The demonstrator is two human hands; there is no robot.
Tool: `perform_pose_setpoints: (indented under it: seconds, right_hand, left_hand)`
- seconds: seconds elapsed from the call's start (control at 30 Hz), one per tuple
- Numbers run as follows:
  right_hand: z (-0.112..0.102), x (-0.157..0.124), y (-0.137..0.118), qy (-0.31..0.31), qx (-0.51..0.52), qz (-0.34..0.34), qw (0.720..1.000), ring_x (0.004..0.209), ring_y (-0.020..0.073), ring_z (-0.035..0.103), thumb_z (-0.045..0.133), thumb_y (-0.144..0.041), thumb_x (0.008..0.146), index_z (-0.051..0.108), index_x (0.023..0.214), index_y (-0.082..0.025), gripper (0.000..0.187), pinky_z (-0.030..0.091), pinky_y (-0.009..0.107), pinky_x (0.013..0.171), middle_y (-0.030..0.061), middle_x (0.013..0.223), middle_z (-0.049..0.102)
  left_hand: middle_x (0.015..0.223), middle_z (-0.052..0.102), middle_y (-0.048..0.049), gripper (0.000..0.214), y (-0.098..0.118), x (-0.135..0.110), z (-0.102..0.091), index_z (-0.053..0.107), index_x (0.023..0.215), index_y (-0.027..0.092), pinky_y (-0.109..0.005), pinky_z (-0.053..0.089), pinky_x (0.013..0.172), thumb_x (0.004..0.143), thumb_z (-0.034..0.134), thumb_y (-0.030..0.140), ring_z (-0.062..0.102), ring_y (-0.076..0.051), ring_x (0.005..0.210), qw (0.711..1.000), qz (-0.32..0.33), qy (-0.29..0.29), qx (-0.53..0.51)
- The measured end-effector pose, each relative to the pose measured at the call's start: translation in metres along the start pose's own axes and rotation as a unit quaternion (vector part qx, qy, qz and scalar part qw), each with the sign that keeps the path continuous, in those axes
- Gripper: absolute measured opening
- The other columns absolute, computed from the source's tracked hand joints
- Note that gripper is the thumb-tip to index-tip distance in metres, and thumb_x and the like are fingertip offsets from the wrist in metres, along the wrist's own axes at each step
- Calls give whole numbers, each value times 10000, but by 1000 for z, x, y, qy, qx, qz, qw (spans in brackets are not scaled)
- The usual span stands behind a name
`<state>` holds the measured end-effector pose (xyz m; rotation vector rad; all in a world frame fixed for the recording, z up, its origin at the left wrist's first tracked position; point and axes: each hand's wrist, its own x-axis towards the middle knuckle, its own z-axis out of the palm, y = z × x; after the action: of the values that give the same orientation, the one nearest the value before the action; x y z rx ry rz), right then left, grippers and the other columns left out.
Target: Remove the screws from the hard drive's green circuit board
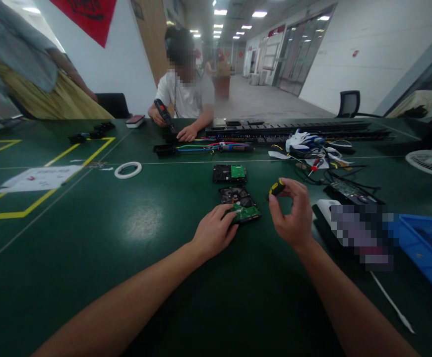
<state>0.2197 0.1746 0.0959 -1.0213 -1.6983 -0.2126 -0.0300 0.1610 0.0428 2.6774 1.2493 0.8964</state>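
Note:
My left hand [216, 229] is closed on the near end of a hard drive [235, 193], fingertips at its green circuit board [248, 213]. The drive lies on the green table with its dark underside up. My right hand [293, 210] pinches the black-and-yellow handle of a screwdriver [276, 187] between thumb and fingers, just right of the drive. Its shaft is thin and hard to make out, slanting down toward the board. Just beyond lies a second hard drive [229, 173] with a green board on its right half.
A person across the table holds a power screwdriver [163, 113]. Before them lie cables [197, 148] and long dark strips [286, 130]. Gloves [303, 142] and tools sit at right, near a blue tray [426, 243]. A white tape roll [128, 170] and paper [39, 178] lie left.

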Motion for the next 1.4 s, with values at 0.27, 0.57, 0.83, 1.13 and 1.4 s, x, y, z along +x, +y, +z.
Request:
perform_pose_setpoints:
  seconds: [0.27, 0.57, 0.83, 1.13, 1.4]
  right_hand:
    - [-1, 1, -1, 3, -10, -4, 1000, 1034, 253, 691, 727, -192, 911, 520, 1456, -318, 596, 667, 439, 786, 86, 1268, 639]
    - [2, -3, 4, -8, 49, 35, 998, 1061, 248, 731, 719, -187, 926, 498, 1481, -316, 611, 687, 455, 869, 94, 1349, 624]
    - [-3, 3, -4, 0, -14, -14, 1000, 937, 208, 714, 736, -188, 932, 555, 1479, -342, 596, 673, 430, 823, 74, 1296, 673]
    - [-1, 0, -1, -3, 13, 13, 1000, 1007, 234, 728, 716, -177, 928, 519, 1488, -316, 609, 674, 444, 849, 89, 1317, 663]
    - [0, 0, 1, -1, 22, 20, 1000, 1110, 265, 706, 696, -170, 921, 506, 1483, -298, 607, 678, 478, 906, 111, 1352, 614]
  left_hand:
    - [1440, 586, -143, 311, 0, 0, 0, 603, 1315, 208, -523, 621, 1026, 1018, 617, 299, 604, -326, 1330, 1000, -3, -3, 0]
    - [1442, 581, -145, 305, 0, 0, -1, 607, 1312, 205, -521, 626, 1015, 1025, 608, 310, 602, -326, 1325, 1000, -3, -6, 3]
    - [1440, 581, -149, 296, 0, 0, 0, 608, 1301, 198, -511, 619, 1024, 1027, 606, 308, 600, -324, 1324, 1000, -2, -4, 5]
    - [1431, 583, -156, 296, -1, -1, 1, 609, 1298, 188, -508, 611, 1031, 1021, 612, 292, 601, -325, 1314, 1000, 5, 0, 3]
    - [1431, 587, -154, 309, 0, 0, 0, 615, 1306, 180, -501, 614, 1025, 1020, 622, 297, 601, -325, 1317, 1000, 2, 0, 4]
